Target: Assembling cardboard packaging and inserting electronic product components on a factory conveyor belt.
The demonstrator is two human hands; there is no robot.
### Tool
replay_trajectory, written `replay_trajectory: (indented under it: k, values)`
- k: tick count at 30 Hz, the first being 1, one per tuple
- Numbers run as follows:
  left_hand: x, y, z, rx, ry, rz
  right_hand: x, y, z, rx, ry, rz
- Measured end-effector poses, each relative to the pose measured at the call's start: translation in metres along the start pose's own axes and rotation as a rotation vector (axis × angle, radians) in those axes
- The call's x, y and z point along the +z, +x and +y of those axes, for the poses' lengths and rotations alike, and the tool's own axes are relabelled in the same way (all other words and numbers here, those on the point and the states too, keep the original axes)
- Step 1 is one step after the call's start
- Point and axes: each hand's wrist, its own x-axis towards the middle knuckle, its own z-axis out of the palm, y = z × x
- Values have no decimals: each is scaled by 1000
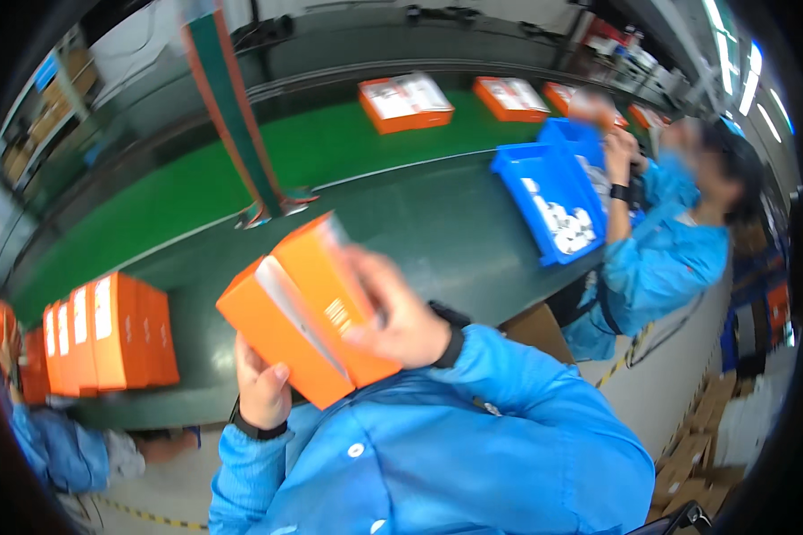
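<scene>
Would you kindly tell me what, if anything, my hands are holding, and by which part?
An orange box: the left hand holds its lower left side, the right hand its right side.

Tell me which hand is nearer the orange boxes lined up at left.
Left. Your left hand is to the right of the boxes, gripping the packaging from the left; your right hand is farther away, on its right side.

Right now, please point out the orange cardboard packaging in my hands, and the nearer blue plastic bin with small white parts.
Orange cardboard packaging [317, 294]: head view, on its right panel.
Nearer blue plastic bin [560, 176]: head view, on its bare inside floor.
</scene>
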Motion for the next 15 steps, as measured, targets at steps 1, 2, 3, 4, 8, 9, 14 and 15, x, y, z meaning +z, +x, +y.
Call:
replay_trajectory:
  k: [1,2,3,4,8,9,14,15]
  values:
    - [-11,4,-2,-58,-95,-42,-17,0,4,70,-125,62]
    - [-21,3,-2,-111,-191,-84,-20,9,-10,99,-81,217]
    - [-27,2,-1,-105,-178,-55,-39,13,8,28,-288,269]
    - [-31,-1,0,-143,-269,-50,-54,19,11,-33,-687,270]
    - [-43,-9,-8,-194,-438,-44,-62,27,16,360,-1087,184]
    - [-41,-11,-9,-188,-464,-31,-63,28,20,489,-1217,107]
    - [-30,-12,-16,-207,-404,75,-30,17,9,-83,-1249,161]
    - [-25,-12,-19,-238,-412,52,-17,13,-2,-96,-1056,82]
